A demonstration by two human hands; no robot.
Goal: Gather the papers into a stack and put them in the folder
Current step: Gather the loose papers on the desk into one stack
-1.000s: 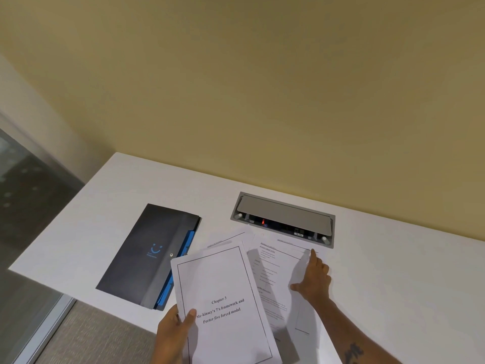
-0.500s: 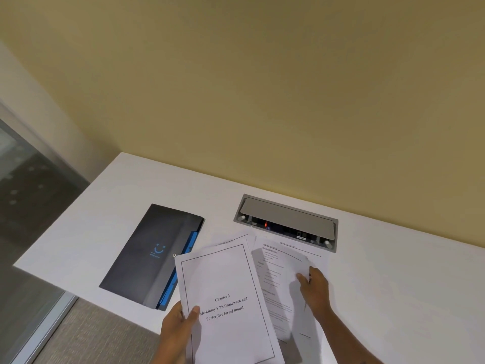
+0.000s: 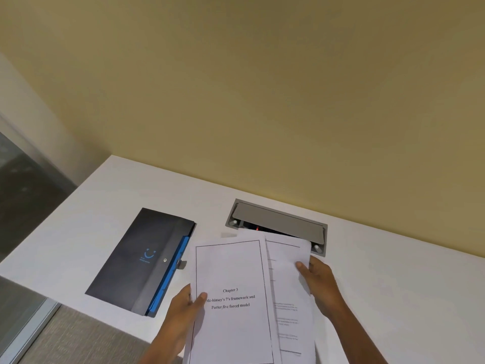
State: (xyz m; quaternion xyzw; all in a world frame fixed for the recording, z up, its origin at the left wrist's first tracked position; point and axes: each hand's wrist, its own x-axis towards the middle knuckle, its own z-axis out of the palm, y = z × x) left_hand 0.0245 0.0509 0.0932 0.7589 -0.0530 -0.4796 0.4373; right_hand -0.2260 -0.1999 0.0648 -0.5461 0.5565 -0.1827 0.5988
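Since the earlier frame the right hand (image 3: 319,281) has lifted the text page (image 3: 290,285) off the table (image 3: 393,285) and now pinches its right edge, thumb on top, beside the title page (image 3: 231,292) that the left hand (image 3: 183,308) grips at its left edge, the title page overlapping the text page. The dark folder (image 3: 139,258) lies flat and shut just left of the papers, with only blue tabs showing along its right edge. The papers' top edges cover the front of the grey cable box (image 3: 278,219); bare table stretches to the right.
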